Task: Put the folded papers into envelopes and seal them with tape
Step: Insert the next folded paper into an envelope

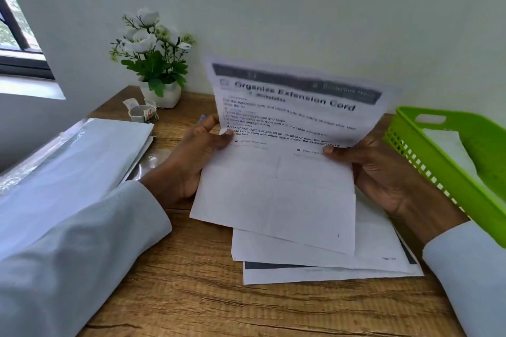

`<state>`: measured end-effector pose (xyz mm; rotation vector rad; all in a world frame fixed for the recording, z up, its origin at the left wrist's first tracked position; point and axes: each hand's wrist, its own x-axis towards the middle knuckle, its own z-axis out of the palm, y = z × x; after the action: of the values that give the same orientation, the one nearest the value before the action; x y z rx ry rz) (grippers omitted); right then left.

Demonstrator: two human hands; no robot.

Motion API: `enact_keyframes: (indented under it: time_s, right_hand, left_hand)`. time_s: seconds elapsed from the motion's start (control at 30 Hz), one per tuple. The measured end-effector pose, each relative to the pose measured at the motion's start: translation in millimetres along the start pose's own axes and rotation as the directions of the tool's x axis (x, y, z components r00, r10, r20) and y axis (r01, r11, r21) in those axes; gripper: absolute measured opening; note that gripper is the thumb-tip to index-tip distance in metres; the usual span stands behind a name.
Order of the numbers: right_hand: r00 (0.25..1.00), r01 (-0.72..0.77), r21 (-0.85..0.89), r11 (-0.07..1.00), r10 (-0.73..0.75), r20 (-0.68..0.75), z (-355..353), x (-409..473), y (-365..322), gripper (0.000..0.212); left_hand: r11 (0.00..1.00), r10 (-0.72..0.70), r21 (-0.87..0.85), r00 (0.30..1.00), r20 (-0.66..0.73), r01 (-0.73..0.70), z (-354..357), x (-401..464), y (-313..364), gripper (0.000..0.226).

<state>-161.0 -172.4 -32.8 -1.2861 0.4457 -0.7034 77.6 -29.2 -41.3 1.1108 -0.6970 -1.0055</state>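
A printed sheet (276,178) headed "Organize Extension Cord" is held over the wooden desk, its lower part folded up over the text. My left hand (189,153) pinches its left edge at the fold, thumb on top. My right hand (375,167) pinches the right edge in the same way. Beneath it lie more sheets of paper (328,262) on the desk. A stack of white envelopes (82,161) in clear wrapping lies at the left, partly under my left sleeve. A roll of tape (142,113) sits behind the envelopes.
A green plastic basket (449,169) with white paper inside stands at the right, tilted toward me. A white pot of artificial flowers (161,93) stands against the wall. The window sill is at far left. Bare wooden desk (191,295) lies in front.
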Motion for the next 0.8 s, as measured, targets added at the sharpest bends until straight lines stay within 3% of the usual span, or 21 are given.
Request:
enact_keyframes:
  time_s: [0.17,0.37,0.47,0.57,0.67,0.8]
  right_hand:
    - [0.988,-0.137,-0.085,0.987,0.131,-0.078,-0.9,-0.8,-6.3,0.028]
    - [0.976,-0.063,0.054,0.997,0.073,-0.206,-2.7,7.1,-9.4,0.035]
    - [0.971,-0.020,0.030,0.999,0.027,-0.236,0.1,8.2,-8.1,0.044]
    - [0.978,0.075,-0.025,0.997,-0.079,-0.191,1.7,7.2,-8.4,0.047]
    - [0.989,0.057,-0.047,0.997,-0.063,-0.136,1.8,4.2,-7.7,0.054]
    - [0.992,0.050,-0.009,0.999,-0.051,-0.114,6.5,3.7,-3.3,0.037]
  left_hand:
    - [0.999,-0.043,-0.033,0.999,0.012,0.044,-6.9,2.2,3.5,0.023]
    - [0.995,-0.073,-0.072,0.997,-0.037,0.071,-6.2,5.6,8.9,0.016]
    - [0.992,-0.021,-0.126,0.995,-0.097,0.009,-5.5,5.8,7.3,0.035]
    - [0.968,0.028,-0.248,0.996,-0.082,-0.048,-7.3,4.0,7.4,0.051]
    - [0.964,0.018,-0.264,0.999,-0.034,-0.026,-10.8,3.8,8.4,0.053]
    - [0.975,0.021,-0.223,1.000,0.000,-0.020,-10.8,2.8,9.2,0.055]
